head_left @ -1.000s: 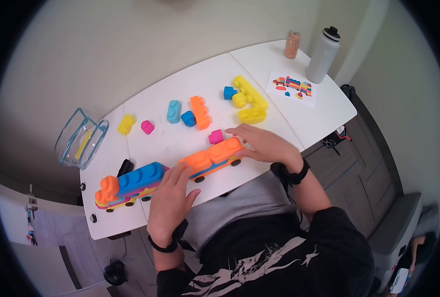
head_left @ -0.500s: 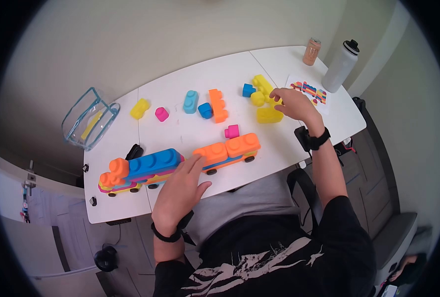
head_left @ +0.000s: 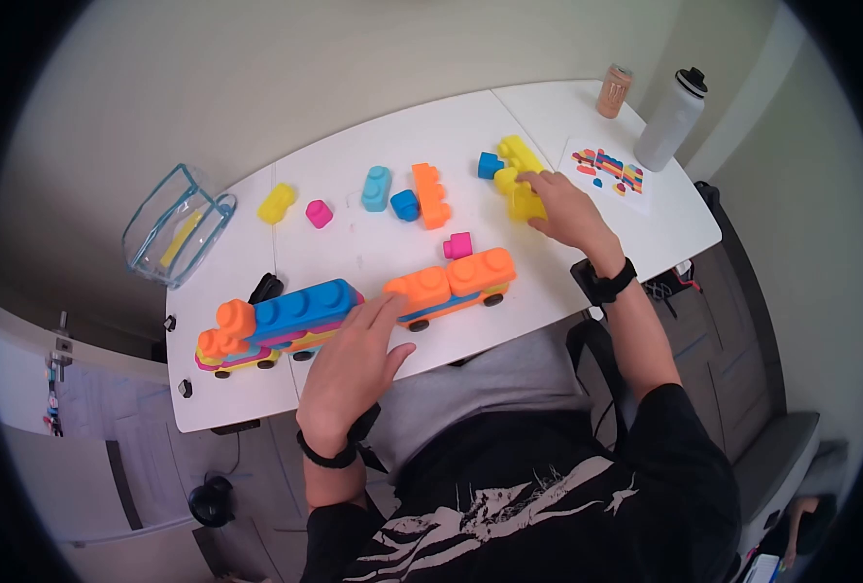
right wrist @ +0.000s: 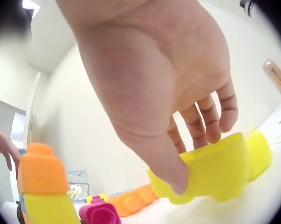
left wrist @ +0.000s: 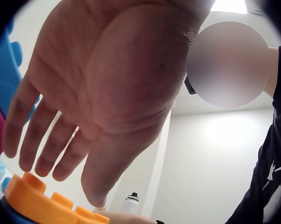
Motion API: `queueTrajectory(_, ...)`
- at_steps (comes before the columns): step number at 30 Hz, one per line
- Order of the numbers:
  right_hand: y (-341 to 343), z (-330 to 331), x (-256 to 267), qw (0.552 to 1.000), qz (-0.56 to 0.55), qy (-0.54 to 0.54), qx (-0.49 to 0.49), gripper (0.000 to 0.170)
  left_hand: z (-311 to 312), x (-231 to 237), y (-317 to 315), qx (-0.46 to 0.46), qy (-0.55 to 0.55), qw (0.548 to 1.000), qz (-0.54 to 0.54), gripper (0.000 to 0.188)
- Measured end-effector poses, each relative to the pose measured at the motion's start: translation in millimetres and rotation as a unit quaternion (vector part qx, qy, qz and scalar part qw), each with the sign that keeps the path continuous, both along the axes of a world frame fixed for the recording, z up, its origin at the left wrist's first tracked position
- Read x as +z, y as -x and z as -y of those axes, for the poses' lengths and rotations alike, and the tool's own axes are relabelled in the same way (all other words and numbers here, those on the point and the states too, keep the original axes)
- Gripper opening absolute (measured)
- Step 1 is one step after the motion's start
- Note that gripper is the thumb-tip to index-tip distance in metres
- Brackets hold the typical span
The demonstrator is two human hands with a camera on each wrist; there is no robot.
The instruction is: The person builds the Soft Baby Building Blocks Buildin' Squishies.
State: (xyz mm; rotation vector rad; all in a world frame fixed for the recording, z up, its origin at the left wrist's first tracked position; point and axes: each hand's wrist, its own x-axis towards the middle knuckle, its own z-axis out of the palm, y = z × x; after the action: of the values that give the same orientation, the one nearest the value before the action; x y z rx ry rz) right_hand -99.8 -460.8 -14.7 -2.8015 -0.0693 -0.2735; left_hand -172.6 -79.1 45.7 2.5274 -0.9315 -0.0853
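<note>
My right hand pinches a yellow toy block; in the right wrist view its thumb presses the near face and the fingers reach over the far side. More yellow blocks lie just behind it, with a blue block beside them. My left hand extends its fingers over the toy block train, fingertips at the rear wheeled car's orange top block. A long blue block tops the front part, left of that hand. Close behind the rear car lies a pink block.
Across the white table lie an orange block, a light blue block and other loose blocks. A clear bag stands at the left. A picture sheet, bottle and can are at the right.
My right hand has left the train's rear end, moved right and back to the yellow blocks, and taken hold of one, which has shifted. My left hand stays by the train.
</note>
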Motion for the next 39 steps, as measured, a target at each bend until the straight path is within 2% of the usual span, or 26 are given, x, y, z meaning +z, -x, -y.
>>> queueTrajectory(4, 34.5, -21.5, 45.1, 0.993, 0.071, -0.087, 0.046, 0.072, 4.7, 3.2, -0.3, 0.002, 0.001, 1.0, 0.007, 0.056)
queueTrajectory(6, 53.0, -37.8, 58.3, 0.954, 0.118, -0.245, 0.129, 0.064, 10.5, 5.1, -0.6, 0.0, 0.037, 0.998, 0.056, 0.056)
queueTrajectory(7, 61.5, -46.5, 60.5, 0.941, 0.115, -0.282, 0.149, 0.061, 14.4, 6.9, 0.0, -0.003, 0.035, 0.998, 0.056, 0.056)
queueTrajectory(8, 64.8, -52.3, 58.0, 0.941, 0.115, -0.284, 0.146, 0.061, 18.6, 9.3, 1.0, 0.003, 0.067, 0.993, 0.101, 0.056)
queueTrajectory(9, 66.1, -56.9, 55.1, 0.914, 0.073, -0.344, 0.203, 0.059, 22.7, 11.0, 1.2, 0.008, 0.1, 0.984, 0.147, 0.057)
queueTrajectory(10, 67.3, -61.4, 51.7, 0.878, 0.03, -0.402, 0.257, 0.058, 26.3, 11.4, 1.1, 0.007, 0.098, 0.984, 0.147, 0.057)
queueTrajectory(11, 67.9, -66.0, 47.2, 0.867, 0.003, -0.411, 0.28, 0.057, 29.5, 11.4, 0.8, 0.004, 0.123, 0.978, 0.17, 0.058)
queueTrajectory(12, 67.4, -71.6, 42.0, 0.867, 0.005, -0.412, 0.28, 0.057, 31.8, 11.0, 0.2, 0.002, 0.147, 0.97, 0.193, 0.059)
queueTrajectory(14, 66.9, -82.7, 34.0, 0.832, -0.029, -0.459, 0.31, 0.057, 33.5, 4.0, -2.6, -0.022, 0.16, 0.97, 0.18, 0.059)
queueTrajectory(15, 67.4, -85.6, 34.2, 0.817, -0.081, -0.478, 0.313, 0.059, 33.5, 0.9, -4.0, -0.044, 0.173, 0.97, 0.168, 0.059)
queueTrajectory(19, 65.8, -93.4, 30.7, 0.805, -0.093, -0.5, 0.306, 0.065, 30.9, -2.8, -3.4, -0.026, 0.147, 0.981, 0.125, 0.058)
queueTrajectory(21, 63.6, -83.0, 35.4, 0.904, -0.003, -0.342, 0.258, 0.061, 33.2, -5.4, -3.2, 0.043, 0.115, 0.983, 0.135, 0.054)
queueTrajectory(22, 62.0, -76.9, 31.5, 0.903, -0.004, -0.343, 0.259, 0.061, 34.7, -9.4, -3.2, 0.044, 0.114, 0.983, 0.135, 0.054)
queueTrajectory(24, 56.8, -65.6, 21.0, 0.957, 0.084, -0.187, 0.205, 0.053, 38.0, -19.6, -4.0, 0.102, 0.065, 0.974, 0.191, 0.051)
queueTrajectory(25, 58.4, -65.2, 22.9, 0.962, 0.073, -0.175, 0.195, 0.039, 39.3, -21.9, -3.8, 0.105, 0.064, 0.974, 0.192, 0.051)
queueTrajectory(28, 57.4, -61.5, 15.5, 0.976, 0.01, -0.139, 0.17, 0.035, 42.2, -24.6, -4.1, 0.101, 0.027, 0.983, 0.154, 0.058)
queueTrajectory(33, 52.6, -58.9, 7.8, 0.97, 0.03, -0.146, 0.191, 0.032, 45.0, -19.7, -4.3, 0.111, 0.005, 0.989, 0.094, 0.068)
queueTrajectory(37, 49.8, -56.1, 4.0, 0.967, 0.007, -0.177, 0.182, 0.032, 41.5, -30.9, -13.1, 0.114, 0.007, 0.986, 0.122, 0.071)
queueTrajectory(38, 49.2, -55.2, 1.5, 0.963, 0.046, -0.164, 0.207, 0.031, 40.7, -31.5, -14.8, 0.12, -0.004, 0.988, 0.094, 0.072)
queueTrajectory(39, 49.7, -54.5, 1.5, 0.965, 0.041, -0.162, 0.202, 0.031, 41.4, -32.0, -14.7, 0.123, -0.018, 0.99, 0.062, 0.073)
